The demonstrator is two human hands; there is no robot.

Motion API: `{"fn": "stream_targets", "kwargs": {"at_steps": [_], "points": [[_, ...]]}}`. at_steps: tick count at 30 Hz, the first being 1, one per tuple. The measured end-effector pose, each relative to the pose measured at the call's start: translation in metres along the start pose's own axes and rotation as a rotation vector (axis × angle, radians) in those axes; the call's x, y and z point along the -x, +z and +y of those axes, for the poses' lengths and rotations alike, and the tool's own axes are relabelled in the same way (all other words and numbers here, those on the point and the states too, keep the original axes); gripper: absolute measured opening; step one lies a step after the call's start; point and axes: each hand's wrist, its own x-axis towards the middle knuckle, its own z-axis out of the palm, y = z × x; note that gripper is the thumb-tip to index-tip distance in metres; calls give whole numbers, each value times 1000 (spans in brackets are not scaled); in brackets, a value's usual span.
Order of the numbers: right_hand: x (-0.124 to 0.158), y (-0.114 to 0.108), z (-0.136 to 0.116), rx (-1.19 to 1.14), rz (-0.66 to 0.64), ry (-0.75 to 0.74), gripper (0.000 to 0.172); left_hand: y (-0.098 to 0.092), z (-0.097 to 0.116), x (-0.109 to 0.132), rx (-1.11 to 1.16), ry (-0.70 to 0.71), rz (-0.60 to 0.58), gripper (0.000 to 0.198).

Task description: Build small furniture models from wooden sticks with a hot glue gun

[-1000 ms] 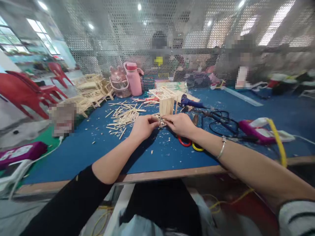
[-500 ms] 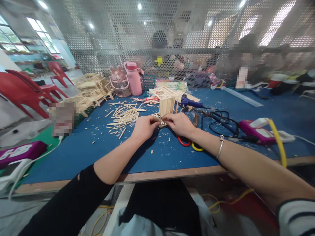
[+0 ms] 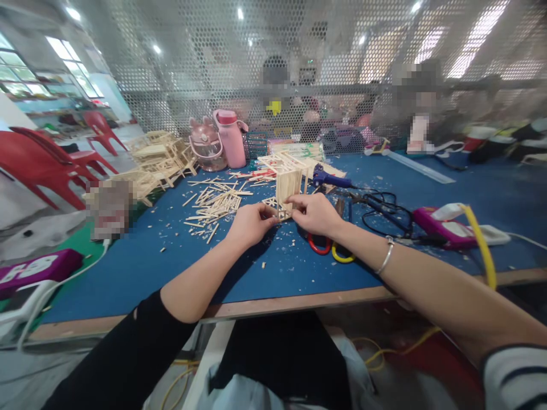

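Observation:
A small wooden stick model (image 3: 288,185) stands upright on the blue tabletop, with a flat slatted side and an open frame on top. My left hand (image 3: 250,223) has thumb and fingers pinched together at its lower left corner. On the other side, my right hand (image 3: 319,215) grips the lower right of the model, fingers bent against the slats. Exactly what each fingertip presses is partly hidden. Loose wooden sticks (image 3: 220,202) lie in a pile left of the model. Close behind my right hand are scissors (image 3: 319,245) with red and yellow handles.
A blue glue gun (image 3: 331,177) and its black cord lie right of the model. Pliers (image 3: 380,205), a purple power strip (image 3: 448,228) and a ruler (image 3: 421,166) are farther right. A pink bottle (image 3: 231,139) and stacked stick models (image 3: 158,156) stand back left. Behind is a perforated metal screen (image 3: 179,62).
My right fingertips have moved off the front bottom corner, slightly up and right along the model's side. The left hand stays at the lower corner.

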Motion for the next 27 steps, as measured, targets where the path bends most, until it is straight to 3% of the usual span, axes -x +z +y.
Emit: {"fn": "stream_targets", "kwargs": {"at_steps": [3,11,15,20,22,24,27], "points": [[3,-4,2,38,13,17,39,-2,-1,0,-22,-7,-23,21],[3,1,2,123,-39,-55,34,3,-1,0,-25,-13,-88,21],[7,-12,1,18,129,-108,29,-2,-7,-3,-6,6,-44,24],[4,-43,13,-45,552,-17,27,-15,-22,-12,-9,1,93,39],[0,-50,23,-41,665,34,25,-19,-26,-15,-9,-21,154,40],[-4,-53,34,-36,670,39,23,-21,-28,-14,12,-36,206,41],[-8,-50,45,-20,573,33,23,-20,-25,-11,58,-20,268,42]]}}
